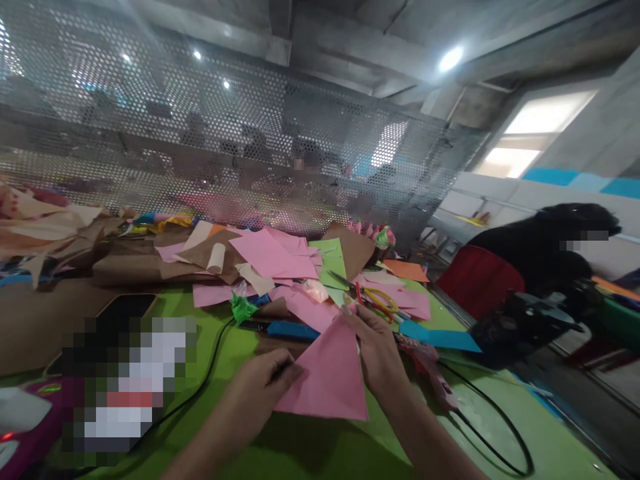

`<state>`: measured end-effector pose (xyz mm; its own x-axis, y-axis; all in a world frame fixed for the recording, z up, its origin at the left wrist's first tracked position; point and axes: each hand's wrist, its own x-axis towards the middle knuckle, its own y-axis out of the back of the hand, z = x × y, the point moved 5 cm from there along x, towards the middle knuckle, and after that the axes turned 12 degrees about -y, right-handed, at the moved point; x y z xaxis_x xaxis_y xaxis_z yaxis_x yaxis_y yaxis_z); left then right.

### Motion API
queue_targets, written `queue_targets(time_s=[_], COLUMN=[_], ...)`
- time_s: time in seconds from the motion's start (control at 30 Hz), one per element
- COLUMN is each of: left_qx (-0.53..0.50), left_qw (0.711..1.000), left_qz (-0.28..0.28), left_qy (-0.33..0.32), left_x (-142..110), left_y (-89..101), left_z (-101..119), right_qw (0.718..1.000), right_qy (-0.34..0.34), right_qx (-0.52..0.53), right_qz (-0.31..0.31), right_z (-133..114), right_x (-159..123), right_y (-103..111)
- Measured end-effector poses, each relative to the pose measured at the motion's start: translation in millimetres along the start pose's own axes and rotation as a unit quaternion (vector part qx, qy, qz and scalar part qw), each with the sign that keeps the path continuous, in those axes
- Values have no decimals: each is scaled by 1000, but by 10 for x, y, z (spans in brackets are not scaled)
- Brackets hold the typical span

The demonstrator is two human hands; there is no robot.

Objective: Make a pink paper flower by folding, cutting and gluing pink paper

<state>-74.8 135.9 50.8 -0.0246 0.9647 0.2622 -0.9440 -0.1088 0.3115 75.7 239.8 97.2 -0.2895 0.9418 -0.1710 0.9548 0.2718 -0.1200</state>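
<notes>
Green table (180, 303), each hand (257, 389) (379, 343) pinching pink paper (330, 377)

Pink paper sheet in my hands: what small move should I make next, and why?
I'd probably slide your right hand down to the lower right corner of the pink paper sheet: it pinches near the top, your left hand grips the left edge, and that corner hangs free.

The left hand (267, 387) pinches the left edge of a pink sheet (330, 380) above the green desk (285, 447); the right hand (373, 340) grips its far corner. Just beyond lie a blue tool (294, 329) and yellow-handled scissors (384, 298), with a pink glue gun (433, 373) to the right. A perforated screen (240, 133) stands at the far side.
</notes>
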Motion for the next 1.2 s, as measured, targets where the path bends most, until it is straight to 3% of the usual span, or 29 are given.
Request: queue_targets(time_s=[0.37,0.6,0.73,0.83,1.0,1.2], left_qx=[-36,-60,-76,-95,-44,-92], left_qw=[998,996,995,994,999,995], left_qz=[-53,-47,-10,-15,-3,18], left_qy=[20,54,60,59,25,17], left_x=[-15,-40,-30,-21,-7,7], left_y=[3,36,74,74,131,111], left_z=[42,29,-5,-24,45,47], right_qw=[999,996,998,997,996,989], right_qy=[2,24,-8,-33,-38,-37], right_qx=[32,80,64,33,4,-102], right_qz=[9,36,-19,-65,-81,-97], right_z=[-3,-24,7,32,77,191], right_x=[78,205,176,137,117,67], right_y=[62,201,116,36,-16,-95])
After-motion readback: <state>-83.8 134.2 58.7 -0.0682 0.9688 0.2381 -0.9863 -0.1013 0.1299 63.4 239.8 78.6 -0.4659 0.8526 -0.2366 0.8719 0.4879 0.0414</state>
